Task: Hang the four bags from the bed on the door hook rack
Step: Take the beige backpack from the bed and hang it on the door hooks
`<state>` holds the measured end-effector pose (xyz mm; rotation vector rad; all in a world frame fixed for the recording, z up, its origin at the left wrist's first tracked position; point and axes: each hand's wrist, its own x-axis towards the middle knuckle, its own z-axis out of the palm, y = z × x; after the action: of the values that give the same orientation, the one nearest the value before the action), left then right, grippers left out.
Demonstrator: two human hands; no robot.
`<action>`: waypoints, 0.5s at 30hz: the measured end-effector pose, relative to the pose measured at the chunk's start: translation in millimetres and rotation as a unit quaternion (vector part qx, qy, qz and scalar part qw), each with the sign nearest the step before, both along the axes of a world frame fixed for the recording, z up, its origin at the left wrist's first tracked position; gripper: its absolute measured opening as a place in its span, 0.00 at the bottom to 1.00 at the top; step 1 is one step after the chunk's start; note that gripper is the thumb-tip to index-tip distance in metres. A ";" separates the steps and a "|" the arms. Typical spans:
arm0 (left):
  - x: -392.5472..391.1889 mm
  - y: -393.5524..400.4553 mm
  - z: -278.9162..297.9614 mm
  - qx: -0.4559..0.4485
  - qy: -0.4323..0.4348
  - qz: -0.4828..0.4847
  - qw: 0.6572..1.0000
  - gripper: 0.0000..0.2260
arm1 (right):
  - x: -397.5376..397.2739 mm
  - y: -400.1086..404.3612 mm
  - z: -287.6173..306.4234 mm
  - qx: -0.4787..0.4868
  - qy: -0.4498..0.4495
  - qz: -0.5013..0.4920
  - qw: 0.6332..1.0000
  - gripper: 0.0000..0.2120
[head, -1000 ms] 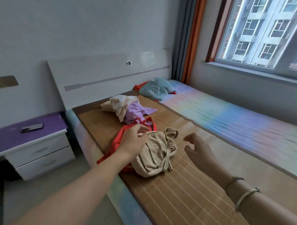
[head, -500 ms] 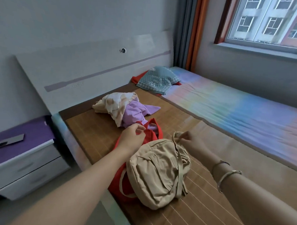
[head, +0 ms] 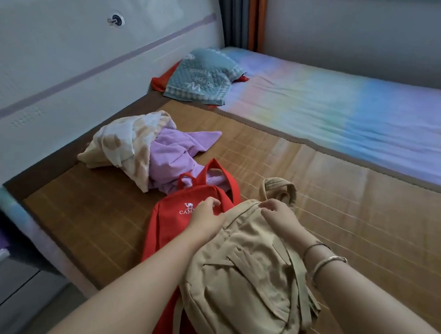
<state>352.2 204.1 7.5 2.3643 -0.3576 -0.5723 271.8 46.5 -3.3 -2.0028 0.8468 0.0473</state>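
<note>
two hands work at the tan backpack (head: 245,274), which lies on the bed's bamboo mat (head: 339,205) half over a red backpack (head: 171,220). the left hand (head: 207,216) sits at the tan backpack's top edge, fingers curled on the fabric; whether it grips is unclear. the right hand (head: 279,215) pinches the tan backpack's top beside its loop. beyond the tan backpack lie a cream bag (head: 124,142) and a purple bag (head: 174,152), touching each other.

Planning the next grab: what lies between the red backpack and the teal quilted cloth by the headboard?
In the head view, the purple bag and the cream patterned bag lie near the red backpack; beyond them, bare bamboo mat reaches the teal quilted cloth.
</note>
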 end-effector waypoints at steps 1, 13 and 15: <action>5.4 -6.3 -11.8 0.005 0.011 -0.006 1.000 0.18 | 5.2 -4.7 -9.9 0.006 -0.004 -0.011 1.000 0.16; 29.6 -39.0 -96.5 0.143 0.087 -0.028 0.985 0.16 | 22.1 -20.6 -69.3 0.058 -0.014 -0.064 0.996 0.14; 22.1 -39.9 -85.0 0.074 0.097 -0.075 0.990 0.08 | 15.9 -19.2 -58.4 0.061 -0.019 -0.061 0.996 0.14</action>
<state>374.2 164.2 -77.5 2.4080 -0.4191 -0.9217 287.7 27.4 -61.7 -1.8297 0.9193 -0.0089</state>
